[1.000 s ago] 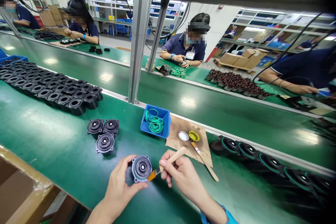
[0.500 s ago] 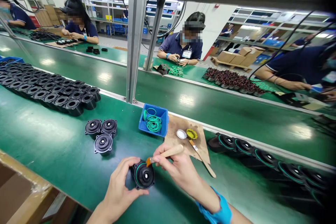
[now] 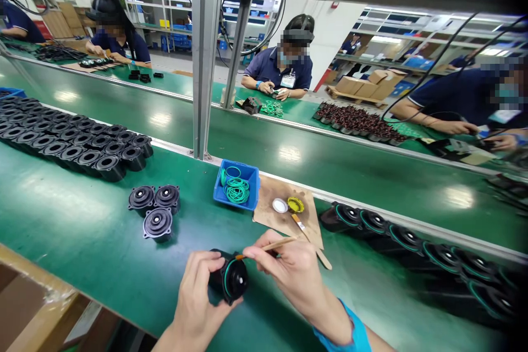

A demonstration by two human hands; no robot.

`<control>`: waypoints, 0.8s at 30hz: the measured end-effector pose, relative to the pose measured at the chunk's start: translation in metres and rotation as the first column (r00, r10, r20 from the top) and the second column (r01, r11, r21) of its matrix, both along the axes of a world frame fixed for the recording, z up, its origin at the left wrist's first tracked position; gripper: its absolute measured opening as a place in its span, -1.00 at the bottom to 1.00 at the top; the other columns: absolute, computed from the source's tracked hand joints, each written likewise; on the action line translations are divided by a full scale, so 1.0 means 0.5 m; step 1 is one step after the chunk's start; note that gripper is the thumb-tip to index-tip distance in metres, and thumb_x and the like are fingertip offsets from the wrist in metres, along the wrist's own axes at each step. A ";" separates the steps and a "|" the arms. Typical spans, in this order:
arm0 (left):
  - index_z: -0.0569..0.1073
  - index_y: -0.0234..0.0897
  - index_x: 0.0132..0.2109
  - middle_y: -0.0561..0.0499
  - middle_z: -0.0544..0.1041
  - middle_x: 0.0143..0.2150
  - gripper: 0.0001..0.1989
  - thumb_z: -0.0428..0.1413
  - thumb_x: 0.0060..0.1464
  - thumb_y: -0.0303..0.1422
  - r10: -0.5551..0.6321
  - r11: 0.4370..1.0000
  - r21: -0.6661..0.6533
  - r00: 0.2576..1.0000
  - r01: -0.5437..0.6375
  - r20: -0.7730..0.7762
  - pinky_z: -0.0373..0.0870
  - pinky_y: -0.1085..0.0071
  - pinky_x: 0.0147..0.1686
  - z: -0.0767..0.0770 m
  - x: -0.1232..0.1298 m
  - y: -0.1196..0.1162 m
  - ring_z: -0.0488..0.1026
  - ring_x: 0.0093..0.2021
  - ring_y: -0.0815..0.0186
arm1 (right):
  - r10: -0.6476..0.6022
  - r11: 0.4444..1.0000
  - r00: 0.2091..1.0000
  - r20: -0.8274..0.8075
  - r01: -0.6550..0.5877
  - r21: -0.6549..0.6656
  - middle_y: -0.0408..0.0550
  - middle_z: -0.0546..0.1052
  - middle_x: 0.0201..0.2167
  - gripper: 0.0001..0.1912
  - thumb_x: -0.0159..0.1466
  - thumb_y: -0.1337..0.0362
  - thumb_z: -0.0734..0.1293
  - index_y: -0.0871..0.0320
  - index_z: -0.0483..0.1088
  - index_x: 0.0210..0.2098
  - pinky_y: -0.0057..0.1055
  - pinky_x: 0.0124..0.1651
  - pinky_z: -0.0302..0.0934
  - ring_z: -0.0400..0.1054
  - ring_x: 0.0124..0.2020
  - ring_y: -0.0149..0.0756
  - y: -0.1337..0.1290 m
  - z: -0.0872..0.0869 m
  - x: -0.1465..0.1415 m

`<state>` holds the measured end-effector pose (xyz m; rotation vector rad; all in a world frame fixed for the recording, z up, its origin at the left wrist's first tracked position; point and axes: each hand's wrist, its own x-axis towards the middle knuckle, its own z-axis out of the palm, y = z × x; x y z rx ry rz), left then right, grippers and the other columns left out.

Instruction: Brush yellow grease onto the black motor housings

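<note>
My left hand [image 3: 202,291] is closed around a round black housing [image 3: 233,280], tilted so that its stepped face points to the right. A green rubber ring [image 3: 227,276] runs around that face. Between the fingers of my right hand [image 3: 292,269] is a paintbrush [image 3: 275,244] with a pale wooden handle. Its orange bristles meet the upper rim of the housing near the ring. Just beyond my hands stand a blue bin [image 3: 218,198] of green rubber rings [image 3: 236,190] and a stained cardboard sheet [image 3: 264,214].
A second brush [image 3: 303,226], a white lid [image 3: 280,205] and a yellow cap [image 3: 296,204] lie on the cardboard. Three black housings [image 3: 158,221] stand left; rows of hollow ones [image 3: 88,158] lie behind. Ringed housings [image 3: 406,237] line the right. A metal post [image 3: 202,66] rises ahead; co-workers sit opposite.
My left hand has turned the housing so its face tips further right. The brush is held flatter, its bristles still at the rim. The whole view has shifted slightly.
</note>
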<state>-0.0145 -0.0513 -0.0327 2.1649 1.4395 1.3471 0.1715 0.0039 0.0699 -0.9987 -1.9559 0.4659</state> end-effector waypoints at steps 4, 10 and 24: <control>0.35 -0.24 -0.04 -0.11 0.51 -0.15 -0.60 0.31 0.04 -0.29 0.011 0.999 0.035 1.000 -0.011 0.002 0.58 0.22 -0.20 0.011 0.006 0.003 0.54 -0.14 0.13 | 0.032 0.999 0.999 0.013 -0.033 0.032 -0.09 0.54 -0.66 -0.43 0.42 0.04 0.25 0.19 0.46 -0.63 -0.53 -0.63 0.20 0.41 -0.69 -0.43 -0.002 -0.014 -0.009; 0.38 -0.25 -0.07 -0.09 0.52 -0.19 -0.67 0.26 0.12 -0.19 0.028 0.999 0.030 0.999 -0.029 0.018 0.56 0.26 -0.26 0.027 0.015 0.007 0.54 -0.19 0.15 | 0.054 0.997 0.995 0.079 -0.059 0.058 -0.14 0.45 -0.67 -0.47 0.47 0.06 0.19 0.20 0.42 -0.54 -0.52 -0.57 0.16 0.35 -0.68 -0.45 -0.007 -0.014 -0.021; 0.32 -0.20 -0.03 -0.07 0.47 -0.16 -0.64 0.20 0.02 -0.46 -0.025 0.998 -0.049 0.995 0.030 0.096 0.53 0.25 -0.24 0.032 0.010 0.020 0.50 -0.16 0.14 | 0.233 0.923 0.891 0.390 -0.330 0.200 -0.13 0.43 -0.58 -0.63 0.50 0.34 0.09 0.19 0.35 -0.40 -0.40 -0.45 0.12 0.23 -0.57 -0.36 -0.063 -0.016 -0.009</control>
